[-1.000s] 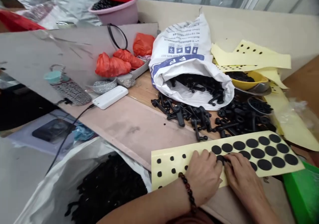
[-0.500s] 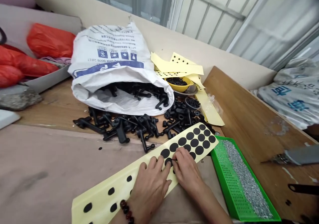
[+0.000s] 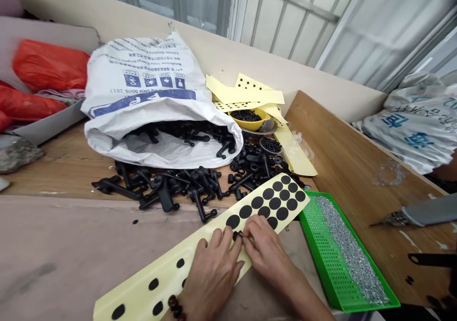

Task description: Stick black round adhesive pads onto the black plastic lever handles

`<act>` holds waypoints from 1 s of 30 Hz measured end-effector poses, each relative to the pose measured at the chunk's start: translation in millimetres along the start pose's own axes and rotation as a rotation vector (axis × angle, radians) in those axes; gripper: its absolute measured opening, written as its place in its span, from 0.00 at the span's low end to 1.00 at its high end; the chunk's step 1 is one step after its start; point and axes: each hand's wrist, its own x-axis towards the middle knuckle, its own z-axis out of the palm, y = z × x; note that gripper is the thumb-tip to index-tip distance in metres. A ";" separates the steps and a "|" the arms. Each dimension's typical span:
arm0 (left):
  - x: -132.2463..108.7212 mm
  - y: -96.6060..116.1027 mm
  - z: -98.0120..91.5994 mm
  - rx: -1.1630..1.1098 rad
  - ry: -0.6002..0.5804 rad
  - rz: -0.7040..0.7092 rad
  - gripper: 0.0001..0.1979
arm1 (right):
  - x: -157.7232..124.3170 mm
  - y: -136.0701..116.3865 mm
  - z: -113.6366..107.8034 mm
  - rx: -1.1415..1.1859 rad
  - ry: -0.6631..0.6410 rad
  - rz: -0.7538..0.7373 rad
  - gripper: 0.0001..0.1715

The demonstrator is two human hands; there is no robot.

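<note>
A long pale-yellow backing sheet [image 3: 203,233] lies aslant before me. Rows of large black round stickers [image 3: 257,202] cover its far end, and smaller black spots [image 3: 153,284] dot the near end. My left hand [image 3: 211,269], with a beaded bracelet at the wrist, rests on the sheet with fingers spread, pressing it down. Thumb and fingers of my right hand [image 3: 266,245] are pinched together at the edge of one black round sticker [image 3: 235,236], which looks partly lifted. My left fingertips lie close beside it, and my hands hide much of it.
Behind the sheet, black plastic handles [image 3: 166,195] spill from a white woven sack [image 3: 143,85]. A green basket [image 3: 319,259] of small metal parts stands at the right. Beyond lie a yellow bowl [image 3: 264,115], a wooden board [image 3: 342,169] and a grey power tool [image 3: 428,211].
My right hand has drawn the sticker's edge up and towards my left fingers, so less of its black face shows. The whole view has shifted slightly.
</note>
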 end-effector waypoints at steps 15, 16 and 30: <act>15.8 -78.9 -29.1 -0.386 0.055 -0.534 0.24 | -9.3 -7.6 -14.4 0.131 -0.131 0.058 0.11; 22.5 -81.1 -31.0 -0.367 0.026 -0.555 0.26 | -10.6 -7.5 -15.5 0.147 -0.138 0.047 0.12; -15.0 -83.3 -19.2 -1.070 0.235 -0.509 0.17 | -9.1 21.9 -20.0 1.026 0.018 0.330 0.10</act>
